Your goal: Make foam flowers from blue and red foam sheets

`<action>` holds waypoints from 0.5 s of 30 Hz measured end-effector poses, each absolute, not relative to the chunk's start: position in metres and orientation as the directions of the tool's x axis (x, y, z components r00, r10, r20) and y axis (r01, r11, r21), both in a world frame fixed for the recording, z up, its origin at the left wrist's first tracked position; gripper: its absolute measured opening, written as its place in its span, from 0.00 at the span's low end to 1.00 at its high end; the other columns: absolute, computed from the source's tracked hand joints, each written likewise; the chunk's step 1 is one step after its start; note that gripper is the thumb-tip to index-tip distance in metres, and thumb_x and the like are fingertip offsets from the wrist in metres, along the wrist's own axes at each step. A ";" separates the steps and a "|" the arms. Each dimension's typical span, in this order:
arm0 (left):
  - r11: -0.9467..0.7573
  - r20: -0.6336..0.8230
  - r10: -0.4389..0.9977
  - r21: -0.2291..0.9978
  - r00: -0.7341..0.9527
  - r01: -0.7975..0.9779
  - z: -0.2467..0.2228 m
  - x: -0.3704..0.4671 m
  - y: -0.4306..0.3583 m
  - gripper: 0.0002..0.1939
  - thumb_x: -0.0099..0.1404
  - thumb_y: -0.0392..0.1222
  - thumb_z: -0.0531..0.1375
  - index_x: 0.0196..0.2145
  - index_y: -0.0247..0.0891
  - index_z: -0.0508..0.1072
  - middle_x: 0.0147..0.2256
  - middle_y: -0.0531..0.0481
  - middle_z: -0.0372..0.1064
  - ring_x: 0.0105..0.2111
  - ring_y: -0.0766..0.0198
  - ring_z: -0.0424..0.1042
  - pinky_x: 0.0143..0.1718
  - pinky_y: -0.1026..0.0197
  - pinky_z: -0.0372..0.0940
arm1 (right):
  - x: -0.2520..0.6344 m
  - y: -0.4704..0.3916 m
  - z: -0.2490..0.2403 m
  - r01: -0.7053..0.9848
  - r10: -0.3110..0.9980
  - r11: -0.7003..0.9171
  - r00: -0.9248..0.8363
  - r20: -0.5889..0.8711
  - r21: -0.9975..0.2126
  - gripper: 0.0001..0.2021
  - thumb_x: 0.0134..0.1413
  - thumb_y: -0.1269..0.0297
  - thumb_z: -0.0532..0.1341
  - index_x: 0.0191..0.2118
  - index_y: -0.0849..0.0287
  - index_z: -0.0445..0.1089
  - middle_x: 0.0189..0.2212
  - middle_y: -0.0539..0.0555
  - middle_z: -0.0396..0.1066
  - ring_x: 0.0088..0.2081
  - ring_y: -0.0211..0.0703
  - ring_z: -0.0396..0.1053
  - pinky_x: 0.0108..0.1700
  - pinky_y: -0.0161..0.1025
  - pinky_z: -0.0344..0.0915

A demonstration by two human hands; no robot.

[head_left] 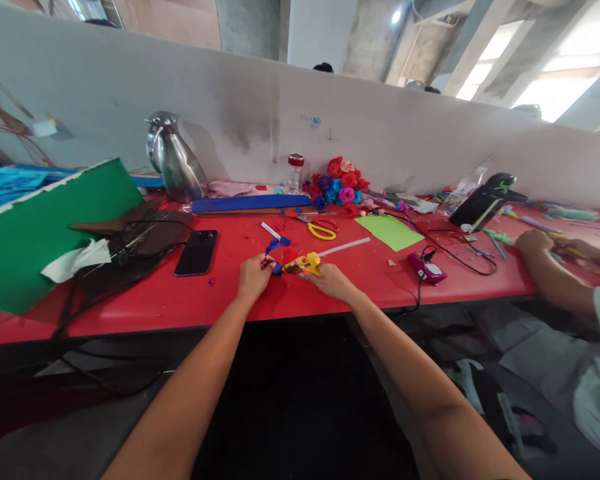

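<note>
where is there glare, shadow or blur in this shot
Head view throughout: windows at upper right blown out to white; shiny jug with a soft shadow on the wall beside it; co-worker's hand near the right edge looks soft; glue gun readable.

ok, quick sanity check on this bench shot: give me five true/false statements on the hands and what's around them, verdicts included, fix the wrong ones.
1. The right hand holds a yellow glue gun. True.
2. The phone lies to the right of the glue gun. False: it lies to the left of the left hand.
3. The left hand holds something blue close to the glue gun's front end. True.
4. The scissors are in the left hand. False: they lie on the red table, beyond the glue gun.
5. A light green sheet lies on the table, to the right of the scissors. True.
</note>
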State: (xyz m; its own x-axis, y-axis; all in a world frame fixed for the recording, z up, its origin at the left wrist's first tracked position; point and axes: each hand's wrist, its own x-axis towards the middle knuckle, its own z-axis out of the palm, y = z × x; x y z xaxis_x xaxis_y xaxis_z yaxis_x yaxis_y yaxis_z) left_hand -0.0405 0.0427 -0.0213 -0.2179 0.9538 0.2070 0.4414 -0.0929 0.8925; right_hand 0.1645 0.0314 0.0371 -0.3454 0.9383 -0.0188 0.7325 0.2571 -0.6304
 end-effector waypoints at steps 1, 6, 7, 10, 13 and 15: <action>-0.094 0.208 0.954 0.893 -0.218 0.441 -0.022 -0.041 0.043 0.05 0.53 0.39 0.57 0.28 0.38 0.73 0.27 0.48 0.74 0.29 0.62 0.72 0.35 0.61 0.65 | 0.165 0.032 0.038 0.733 0.933 0.274 -0.359 -0.012 -0.623 0.15 0.54 0.53 0.60 0.26 0.60 0.64 0.20 0.48 0.62 0.22 0.35 0.62 0.24 0.30 0.50; -0.096 0.209 0.953 0.895 -0.219 0.435 -0.023 -0.040 0.043 0.05 0.53 0.38 0.57 0.27 0.38 0.73 0.26 0.49 0.73 0.29 0.62 0.72 0.35 0.61 0.65 | 0.164 0.034 0.044 0.753 0.924 0.313 -0.382 0.003 -0.579 0.13 0.55 0.56 0.60 0.27 0.59 0.66 0.21 0.48 0.62 0.24 0.35 0.62 0.25 0.31 0.51; -0.098 0.210 0.953 0.895 -0.219 0.434 -0.023 -0.041 0.043 0.05 0.53 0.38 0.57 0.28 0.38 0.73 0.27 0.49 0.73 0.29 0.62 0.72 0.35 0.61 0.65 | 0.164 0.034 0.045 0.756 0.924 0.315 -0.382 0.005 -0.573 0.12 0.55 0.56 0.60 0.28 0.59 0.67 0.21 0.48 0.62 0.24 0.35 0.62 0.25 0.31 0.51; -0.102 0.214 0.952 0.895 -0.218 0.435 -0.024 -0.041 0.044 0.05 0.53 0.38 0.57 0.28 0.38 0.73 0.27 0.49 0.73 0.29 0.62 0.72 0.35 0.61 0.65 | 0.163 0.036 0.045 0.762 0.920 0.330 -0.391 0.009 -0.558 0.12 0.56 0.55 0.60 0.29 0.59 0.68 0.21 0.49 0.63 0.25 0.36 0.63 0.25 0.31 0.51; -0.106 0.220 0.951 0.893 -0.218 0.437 -0.025 -0.041 0.044 0.05 0.53 0.38 0.57 0.27 0.39 0.73 0.27 0.49 0.74 0.29 0.62 0.72 0.35 0.61 0.65 | 0.161 0.038 0.045 0.774 0.922 0.331 -0.388 0.009 -0.540 0.13 0.56 0.54 0.59 0.29 0.59 0.69 0.21 0.49 0.63 0.25 0.37 0.64 0.26 0.31 0.52; -0.112 0.225 0.950 0.893 -0.216 0.437 -0.025 -0.041 0.045 0.05 0.53 0.38 0.57 0.27 0.39 0.73 0.27 0.49 0.74 0.30 0.62 0.72 0.35 0.61 0.65 | 0.161 0.038 0.045 0.784 0.928 0.322 -0.373 0.012 -0.531 0.14 0.55 0.52 0.60 0.29 0.59 0.69 0.21 0.49 0.63 0.25 0.37 0.64 0.26 0.31 0.52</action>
State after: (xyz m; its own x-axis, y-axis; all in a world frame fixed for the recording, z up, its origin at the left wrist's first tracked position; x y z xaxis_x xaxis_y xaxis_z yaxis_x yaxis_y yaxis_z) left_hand -0.0410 0.0447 -0.0255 -0.2162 0.9500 0.2255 0.4367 -0.1125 0.8926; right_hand 0.1611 0.0384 0.0455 -0.3729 0.9278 0.0117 0.7840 0.3218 -0.5308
